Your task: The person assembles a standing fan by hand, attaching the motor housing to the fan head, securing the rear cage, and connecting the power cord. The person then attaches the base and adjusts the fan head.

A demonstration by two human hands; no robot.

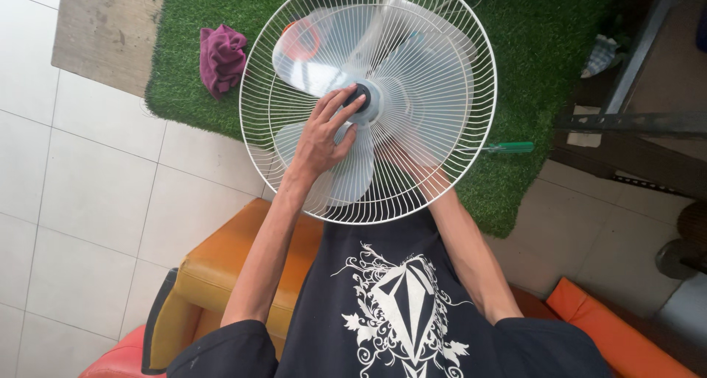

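Pinching the hub cap (360,96) with left hand (322,137); right hand behind fan guard (412,194), grip indiscernible; blades (309,72) may spin, slipping fingers.

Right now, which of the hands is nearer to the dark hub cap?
Left. The left hand touches the dark hub cap; the right hand is behind the fan guard, lower.

One round white wire fan guard (434,164) shows, and behind it one set of three translucent plastic fan blades (317,61) around one dark hub cap (361,94). Two bare hands are in view: the left hand (324,138) in front of the guard, the right hand (412,173) behind it. One crumpled maroon cloth (221,57) lies on one green artificial-grass mat (545,46). One green-handled screwdriver (508,148) lies there too. Two orange cushions (228,260) show.
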